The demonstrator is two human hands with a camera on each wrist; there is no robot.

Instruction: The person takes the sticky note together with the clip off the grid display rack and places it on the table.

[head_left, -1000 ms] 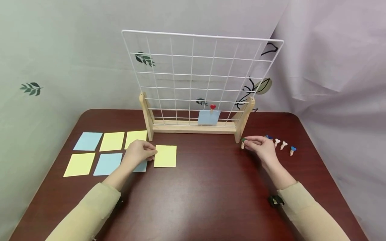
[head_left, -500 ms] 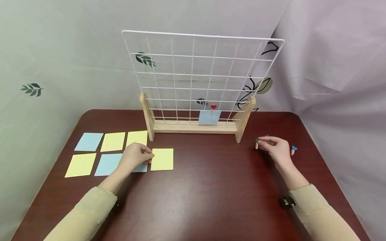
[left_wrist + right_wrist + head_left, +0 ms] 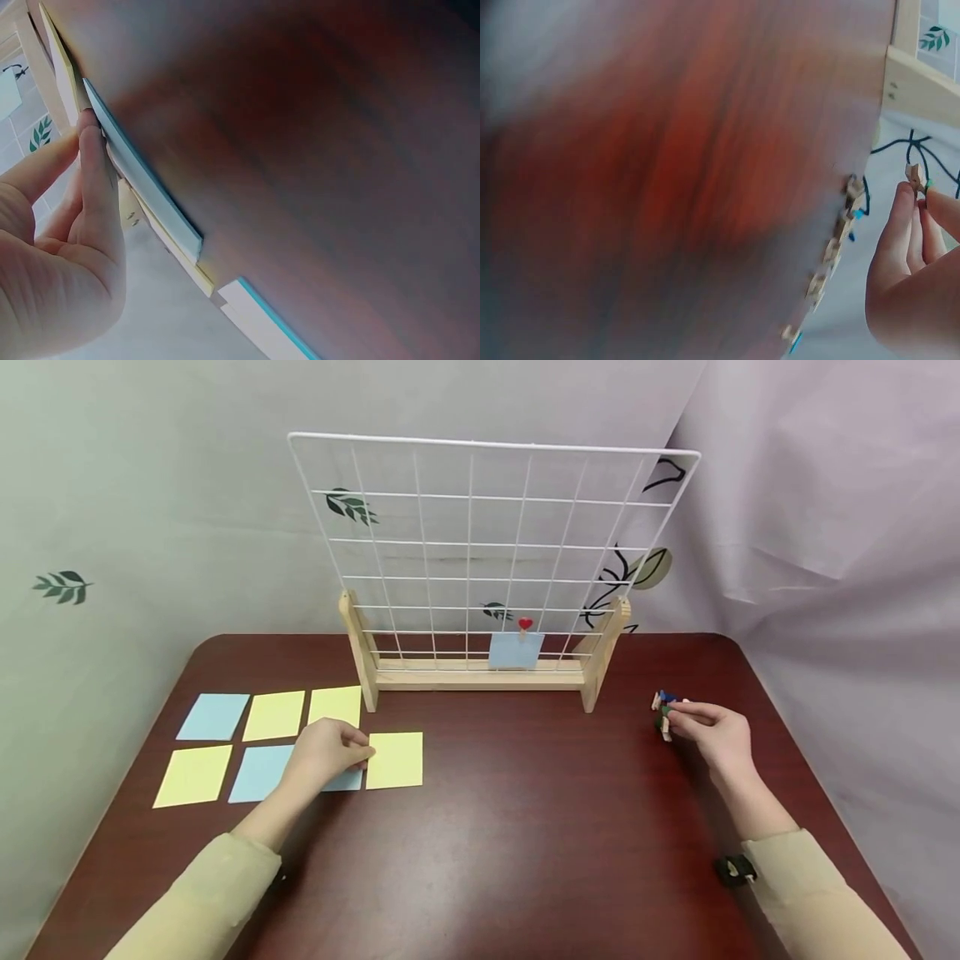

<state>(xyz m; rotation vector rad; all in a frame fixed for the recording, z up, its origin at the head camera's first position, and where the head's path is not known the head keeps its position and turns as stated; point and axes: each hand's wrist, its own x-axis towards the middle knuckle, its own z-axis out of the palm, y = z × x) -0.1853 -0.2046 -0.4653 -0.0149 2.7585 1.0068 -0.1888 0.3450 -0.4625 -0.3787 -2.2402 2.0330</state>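
In the head view my left hand (image 3: 330,747) pinches the left edge of a yellow sticky note (image 3: 395,760) low over the table. The left wrist view shows the thumb and finger on that yellow note (image 3: 61,71), with a blue note (image 3: 142,172) just beyond the fingertips. My right hand (image 3: 712,739) holds a small wooden clothespin (image 3: 666,727) with a green top between thumb and fingertips. The same clothespin (image 3: 913,174) shows tilted, raised off the table, in the right wrist view. A row of clothespins (image 3: 831,251) lies close by, partly hidden behind my hand in the head view.
A white wire grid (image 3: 469,539) leans back in a wooden stand (image 3: 480,680) at the table's rear. A red heart clothespin (image 3: 525,623) fastens a blue note (image 3: 514,651) low on it. Yellow and blue notes (image 3: 192,775) lie in two rows at left.
My right hand has moved right with the green-topped clothespin, now over the row of clothespins. My left hand has drawn the yellow note slightly left and nearer the front.
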